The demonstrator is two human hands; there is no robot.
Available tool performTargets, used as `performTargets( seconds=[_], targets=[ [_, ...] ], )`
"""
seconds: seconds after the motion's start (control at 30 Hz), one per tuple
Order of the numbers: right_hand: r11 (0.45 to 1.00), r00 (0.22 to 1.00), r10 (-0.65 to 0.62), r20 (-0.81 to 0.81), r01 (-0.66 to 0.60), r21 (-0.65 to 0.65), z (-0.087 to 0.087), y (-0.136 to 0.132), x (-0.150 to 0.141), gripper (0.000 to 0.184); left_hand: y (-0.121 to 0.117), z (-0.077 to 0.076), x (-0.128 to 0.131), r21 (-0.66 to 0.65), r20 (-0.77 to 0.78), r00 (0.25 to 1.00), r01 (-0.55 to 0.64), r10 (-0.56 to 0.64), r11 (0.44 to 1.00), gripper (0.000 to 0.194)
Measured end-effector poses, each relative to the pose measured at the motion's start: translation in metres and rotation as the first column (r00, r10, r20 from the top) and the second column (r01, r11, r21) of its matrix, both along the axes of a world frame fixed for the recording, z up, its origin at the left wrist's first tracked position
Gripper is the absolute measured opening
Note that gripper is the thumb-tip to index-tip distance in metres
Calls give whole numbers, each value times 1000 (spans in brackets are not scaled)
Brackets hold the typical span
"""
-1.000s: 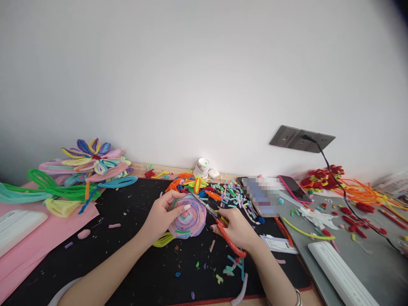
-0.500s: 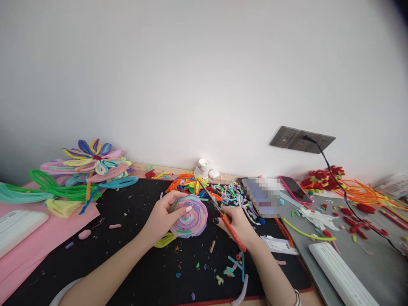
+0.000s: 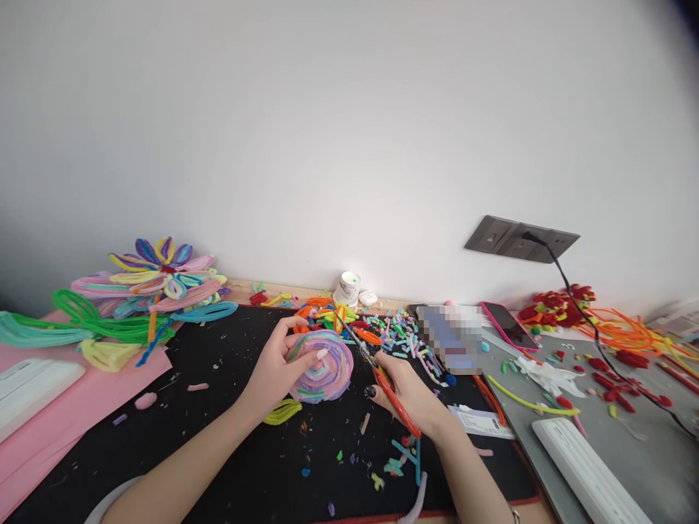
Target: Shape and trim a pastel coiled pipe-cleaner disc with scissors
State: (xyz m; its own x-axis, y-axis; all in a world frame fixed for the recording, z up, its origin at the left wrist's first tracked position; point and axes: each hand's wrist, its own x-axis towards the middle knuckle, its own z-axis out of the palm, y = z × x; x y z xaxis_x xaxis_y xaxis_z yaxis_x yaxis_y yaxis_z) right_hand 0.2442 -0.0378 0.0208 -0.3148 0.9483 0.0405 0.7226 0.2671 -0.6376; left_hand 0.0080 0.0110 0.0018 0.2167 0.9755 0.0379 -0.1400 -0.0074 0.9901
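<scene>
My left hand [image 3: 281, 367] grips a round coil of pastel pipe cleaners [image 3: 325, 375], thumb on its face and fingers behind its edge. In my right hand [image 3: 401, 386] are red-handled scissors [image 3: 396, 404], their blades pointing up and left just beyond the coil's right edge. Whether the blades touch the coil, I cannot tell. Yellow-green pipe cleaner loops [image 3: 284, 413] lie below my left hand. Behind the coil is a heap of bright pipe cleaner loops [image 3: 338, 318], with many short cut pieces [image 3: 390, 327] beside it.
A pipe cleaner flower [image 3: 164, 273] lies at the left above pink sheets [image 3: 125, 393]. A paper cup [image 3: 347, 290] stands by the wall. Two phones [image 3: 507, 325] and a white bar [image 3: 590, 466] lie to the right. A black cord [image 3: 579, 313] hangs from the wall socket [image 3: 518, 239].
The coil has turned a little in my left hand and shifted slightly. My right hand still holds the scissors, tilted a bit differently. The view has moved slightly.
</scene>
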Motion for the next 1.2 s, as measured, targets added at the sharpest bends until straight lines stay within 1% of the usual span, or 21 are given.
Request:
performTargets(
  seconds=[0.1, 0.17, 0.33, 0.5, 0.73, 0.9, 1.03, 1.2],
  targets=[
    [1000, 1000, -10, 27, 10, 13, -1, 1, 1, 31, 0, 3, 0, -32, 21, 1000, -19, 20, 999, 54],
    [1000, 999, -17, 43, 16, 16, -3, 1, 1, 30, 0, 4, 0, -50, 26, 999, -31, 33, 998, 54],
    [999, 995, -40, 88, 39, 7, -4, 0, -1, 34, 0, 1, 0, -31, 4, 998, -57, 57, 998, 43],
    [999, 993, -37, 113, 39, -12, 0, 0, -5, 33, 1, -3, 0, -26, 39, 999, -33, 34, 999, 44],
    [998, 991, -26, 129, 32, -46, 5, -1, -7, 33, 2, 0, 0, -49, 16, 1000, -17, 18, 999, 38],
    [997, 992, -47, 120, 54, -57, 4, 0, -7, 34, 1, 2, 0, -40, -3, 1000, -13, 12, 999, 34],
    [995, 990, -76, 120, 83, -52, 3, 1, -9, 30, -1, 3, 0, -44, 9, 1000, 9, -9, 999, 31],
    [995, 990, -87, 115, 91, -38, 2, 1, -10, 31, -3, 6, 2, -65, 30, 999, 18, -16, 998, 32]
  ],
)
